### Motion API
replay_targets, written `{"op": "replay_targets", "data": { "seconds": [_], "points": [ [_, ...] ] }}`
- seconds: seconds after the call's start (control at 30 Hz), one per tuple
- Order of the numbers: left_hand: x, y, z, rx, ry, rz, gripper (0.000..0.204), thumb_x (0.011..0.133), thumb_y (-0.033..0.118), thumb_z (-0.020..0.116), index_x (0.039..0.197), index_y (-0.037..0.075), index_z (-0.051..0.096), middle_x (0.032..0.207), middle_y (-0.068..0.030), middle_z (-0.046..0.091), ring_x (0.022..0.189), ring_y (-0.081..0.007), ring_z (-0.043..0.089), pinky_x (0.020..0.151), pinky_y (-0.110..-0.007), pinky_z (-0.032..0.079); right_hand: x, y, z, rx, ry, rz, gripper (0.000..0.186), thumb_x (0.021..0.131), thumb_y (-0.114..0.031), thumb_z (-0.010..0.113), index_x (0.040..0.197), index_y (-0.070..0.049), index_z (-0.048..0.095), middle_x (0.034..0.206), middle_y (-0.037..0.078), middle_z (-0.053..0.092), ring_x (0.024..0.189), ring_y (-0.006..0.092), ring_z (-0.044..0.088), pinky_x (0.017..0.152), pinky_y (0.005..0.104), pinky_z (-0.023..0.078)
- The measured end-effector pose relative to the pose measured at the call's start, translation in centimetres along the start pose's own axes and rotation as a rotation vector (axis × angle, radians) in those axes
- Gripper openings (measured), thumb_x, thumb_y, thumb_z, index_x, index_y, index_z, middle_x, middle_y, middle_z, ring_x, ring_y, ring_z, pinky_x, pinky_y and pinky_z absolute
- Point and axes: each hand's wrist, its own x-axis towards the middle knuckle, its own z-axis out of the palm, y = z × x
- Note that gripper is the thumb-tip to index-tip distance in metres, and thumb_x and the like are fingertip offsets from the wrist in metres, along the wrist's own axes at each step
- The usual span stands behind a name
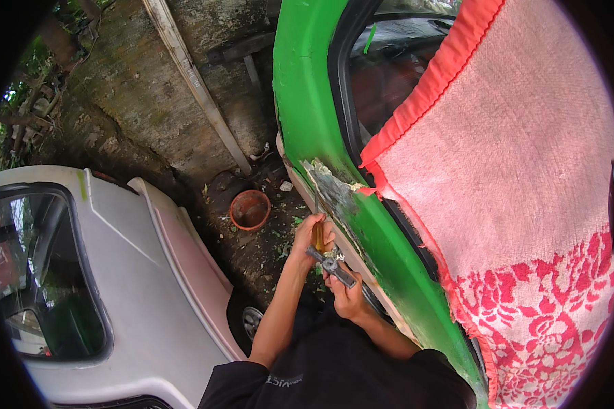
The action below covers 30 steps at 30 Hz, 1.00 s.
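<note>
My left hand (305, 240) is closed around the amber handle of a screwdriver (318, 236). Its thin shaft points away from me, toward the worn edge of a green car body (389, 252). Just below the screwdriver's butt, my right hand (350, 301) grips a hammer (331, 264) with a dark metal head; the hand hides most of its handle. Whether hammer and screwdriver touch, I cannot tell. Ahead of both hands, a scraped patch (333, 192) on the green panel shows bare grey metal and flaking pale filler.
A pink and red patterned towel (512, 170) covers the car's right side, beside a dark window (396, 75). On the debris-strewn ground sits a reddish-brown bucket (250, 209). To the left stands a white car (136, 252), and a long pale beam (194, 78) leans behind.
</note>
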Motion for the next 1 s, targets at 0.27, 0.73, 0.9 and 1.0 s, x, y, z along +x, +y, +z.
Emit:
{"op": "replay_targets", "data": {
  "seconds": [0.27, 0.73, 0.9, 1.0],
  "points": [
    [0.4, -0.5, -0.1, -0.276, -0.160, -0.027, 0.015, 0.088, 0.020, 0.049, 0.091, 0.006, 0.052, 0.054, -0.0064, 0.042, 0.052, -0.0164, 0.036, 0.054, -0.029, 0.032, -0.9, -0.3, -0.2, 0.056, -0.048, -0.037, 0.010, 0.093, -0.005, 0.048, 0.091, 0.000, 0.056, 0.066, 0.009, 0.054, 0.053, 0.0201, 0.055, 0.053, 0.0320, 0.044],
    [0.7, -0.6, 0.0, -0.089, -0.009, 0.005, 0.020, 0.100, 0.033, 0.046, 0.093, 0.015, 0.053, 0.052, -0.0030, 0.043, 0.046, -0.0160, 0.042, 0.036, -0.031, 0.035, -1.3, 1.4, -1.2, -0.032, -0.015, -0.045, 0.011, 0.094, -0.006, 0.048, 0.090, 0.001, 0.055, 0.064, 0.010, 0.054, 0.052, 0.0205, 0.055, 0.052, 0.0321, 0.043],
    [0.6, -1.4, 0.3, -0.138, -0.029, 0.042, 0.021, 0.099, 0.028, 0.046, 0.095, 0.010, 0.055, 0.050, -0.0034, 0.043, 0.042, -0.0157, 0.040, 0.034, -0.029, 0.035, -2.1, 2.4, -1.0, -0.130, 0.026, -0.166, 0.008, 0.090, -0.004, 0.051, 0.091, 0.002, 0.055, 0.065, 0.014, 0.055, 0.053, 0.0290, 0.058, 0.052, 0.0354, 0.045],
    [1.2, -1.3, 0.7, -0.225, -0.081, 0.099, 0.020, 0.099, 0.024, 0.046, 0.095, 0.006, 0.056, 0.050, -0.0036, 0.045, 0.042, -0.0149, 0.040, 0.034, -0.028, 0.034, -2.6, 3.2, -0.9, -0.215, 0.048, -0.219, 0.009, 0.087, -0.005, 0.054, 0.092, 0.003, 0.054, 0.066, 0.016, 0.056, 0.055, 0.0336, 0.059, 0.051, 0.0378, 0.045]
  ]
}}
